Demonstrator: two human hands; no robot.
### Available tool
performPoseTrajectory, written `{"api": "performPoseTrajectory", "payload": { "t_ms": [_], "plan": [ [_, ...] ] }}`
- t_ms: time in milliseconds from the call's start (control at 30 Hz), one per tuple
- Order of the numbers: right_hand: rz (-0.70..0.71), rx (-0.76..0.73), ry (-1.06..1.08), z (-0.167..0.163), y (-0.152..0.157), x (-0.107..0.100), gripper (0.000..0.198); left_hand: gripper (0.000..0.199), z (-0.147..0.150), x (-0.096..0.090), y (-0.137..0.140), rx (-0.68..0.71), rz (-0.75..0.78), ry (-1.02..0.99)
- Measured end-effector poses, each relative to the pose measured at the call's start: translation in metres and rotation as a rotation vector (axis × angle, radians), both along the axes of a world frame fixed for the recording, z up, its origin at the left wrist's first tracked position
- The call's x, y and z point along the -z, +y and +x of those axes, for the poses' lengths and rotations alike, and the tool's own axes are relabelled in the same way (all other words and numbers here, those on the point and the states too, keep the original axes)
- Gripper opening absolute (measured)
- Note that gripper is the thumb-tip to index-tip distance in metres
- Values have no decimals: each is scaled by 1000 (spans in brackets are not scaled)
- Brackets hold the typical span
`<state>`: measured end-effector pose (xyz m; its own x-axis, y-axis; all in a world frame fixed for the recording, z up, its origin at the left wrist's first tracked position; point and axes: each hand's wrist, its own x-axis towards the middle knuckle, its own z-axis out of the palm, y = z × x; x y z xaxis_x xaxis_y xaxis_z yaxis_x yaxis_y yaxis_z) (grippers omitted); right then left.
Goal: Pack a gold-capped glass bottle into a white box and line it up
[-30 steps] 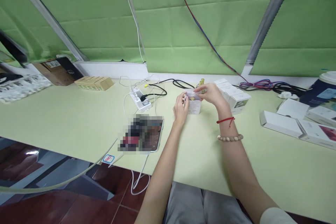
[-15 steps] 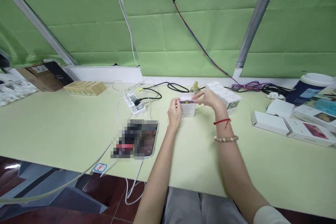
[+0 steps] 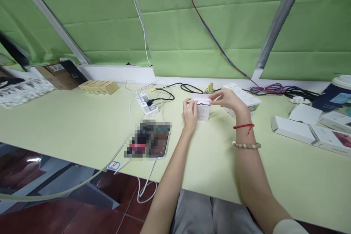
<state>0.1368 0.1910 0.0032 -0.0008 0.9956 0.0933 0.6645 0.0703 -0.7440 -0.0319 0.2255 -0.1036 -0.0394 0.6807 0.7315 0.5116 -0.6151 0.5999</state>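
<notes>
Left hand [image 3: 189,115] closed round the left side of a small white box [image 3: 204,113]; right hand [image 3: 211,99] comes in at the box's upper right corner, thumb and fingers bunched there. Can't tell whether the right has a real pinch or is just touching. Hands are apart from each other, box between them.

Key relation: box stands upright on the table [image 3: 216,161], straight ahead of the person, long axis looks vertical, printed side toward us. Left is the nearer hand, flat against the side; right sits higher, at rim level, over toward the flap [image 3: 201,97]. Flap is up at the back edge, so the top looks open.

Box look: white, fine grey print on the near face, dark strip along the top edge, small gold spot [image 3: 201,104] mid-strip. Print too small to read.

Around it: brass-coloured piece [image 3: 210,87] just behind, more white boxes [image 3: 248,97] behind the right hand, power strip [image 3: 153,112] off to the left.
</notes>
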Motion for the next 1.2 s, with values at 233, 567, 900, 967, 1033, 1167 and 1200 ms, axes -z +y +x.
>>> {"api": "performPoseTrajectory", "payload": {
  "t_ms": [233, 567, 900, 967, 1033, 1167, 1200],
  "plan": [
    [48, -13, -48, -1, 5, 6, 28, 25, 4, 1, -6, -130, 254, 150],
    [-37, -44, 22, -7, 3, 2, 28, 15, 5, -2, -7, -54, 337, 140],
    [313, 80, 110, -10, 17, 8, 24, 11, 2, -1, 1, 66, 355, 77],
    [181, 24, 152, -11, 16, 9, 25, 11, 2, 0, 2, 81, 372, 81],
    [117, -45, 202, -11, 13, 9, 27, 13, 1, 1, 3, 94, 372, 75],
    [30, -237, 229, -6, 9, 11, 32, 18, 1, 2, 4, 122, 294, 35],
    [7, -242, 212, -5, 8, 11, 36, 19, 2, 2, 4, 122, 282, 27]
  ]
}}
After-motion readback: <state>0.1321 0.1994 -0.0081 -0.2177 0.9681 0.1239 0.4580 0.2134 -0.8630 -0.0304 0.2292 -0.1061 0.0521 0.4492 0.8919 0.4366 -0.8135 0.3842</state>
